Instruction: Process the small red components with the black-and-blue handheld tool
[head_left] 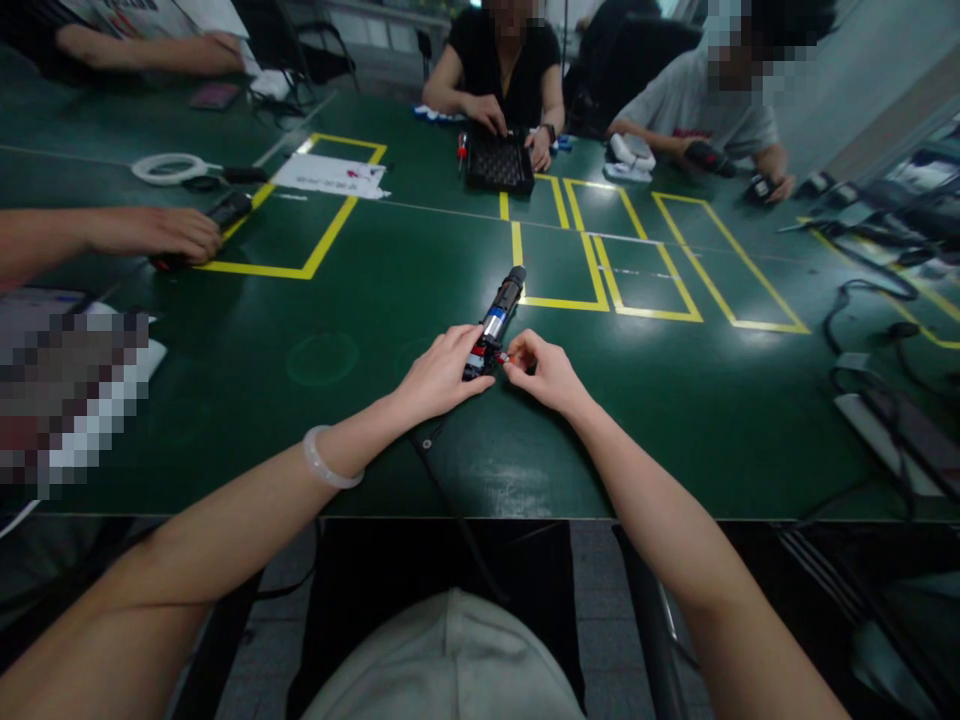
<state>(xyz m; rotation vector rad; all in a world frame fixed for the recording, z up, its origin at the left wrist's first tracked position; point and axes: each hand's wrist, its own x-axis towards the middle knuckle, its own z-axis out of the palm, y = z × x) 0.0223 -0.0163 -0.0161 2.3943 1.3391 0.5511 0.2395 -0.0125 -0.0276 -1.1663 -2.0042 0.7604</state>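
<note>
A slim black cylindrical tool (pixel 501 306) with a blue and silver band lies on the green table (pixel 375 330), its tip pointing away from me. My left hand (pixel 441 372) grips the tool's near end, fingers wrapped round it. My right hand (pixel 541 370) pinches a small red piece (pixel 501 357) at that same near end, thumb and forefinger pressed together. A pale bangle (pixel 330 462) sits on my left wrist. A thin black cord (pixel 450 490) runs from the tool toward the table's front edge.
Yellow tape rectangles (pixel 645 270) mark the table. Across it, a person handles a black tray (pixel 498 165); another person holds black devices (pixel 709 157) at the right. A hand (pixel 157 232) rests at the left beside a ring light (pixel 165 168). Cables (pixel 870 310) lie at right.
</note>
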